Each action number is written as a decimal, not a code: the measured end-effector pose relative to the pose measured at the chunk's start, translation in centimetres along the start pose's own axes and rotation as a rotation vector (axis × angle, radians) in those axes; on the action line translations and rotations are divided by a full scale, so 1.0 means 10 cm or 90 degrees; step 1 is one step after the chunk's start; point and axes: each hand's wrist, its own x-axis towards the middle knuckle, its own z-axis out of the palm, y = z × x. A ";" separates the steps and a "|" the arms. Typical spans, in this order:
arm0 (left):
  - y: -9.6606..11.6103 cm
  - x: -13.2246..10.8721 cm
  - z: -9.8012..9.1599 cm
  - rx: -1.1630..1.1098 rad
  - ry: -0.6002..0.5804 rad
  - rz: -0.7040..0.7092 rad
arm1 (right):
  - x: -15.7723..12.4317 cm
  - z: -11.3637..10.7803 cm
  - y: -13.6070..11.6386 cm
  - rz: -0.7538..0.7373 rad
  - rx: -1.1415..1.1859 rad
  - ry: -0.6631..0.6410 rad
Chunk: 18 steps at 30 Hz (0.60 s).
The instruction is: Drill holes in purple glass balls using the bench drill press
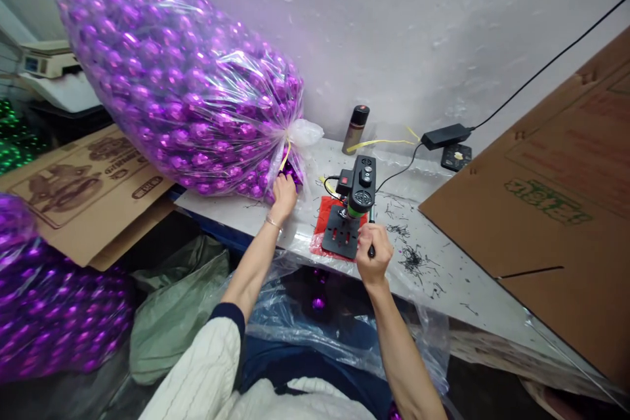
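Note:
A big clear plastic bag (pixel 167 72) full of shiny purple balls lies on the white table (pixel 443 275), tied at its neck with yellow string. My left hand (pixel 284 197) reaches into the bag's lower corner, fingers curled on a purple ball (pixel 290 175). My right hand (pixel 374 253) is closed on the black lever handle (pixel 371 231) of a small black bench drill press (pixel 353 205) standing on a red mat (pixel 325 220).
A dark spray can (pixel 356 128) and a black power adapter (pixel 445 136) with its cable sit by the wall. Large cardboard sheets (pixel 556 210) lean at the right and left. More purple balls (pixel 44 302) fill a bag at lower left. Black shavings litter the table.

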 end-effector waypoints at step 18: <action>0.04 -0.66 0.04 -1.048 -0.241 -0.206 | 0.11 -0.04 -0.04 -0.010 -0.024 -0.003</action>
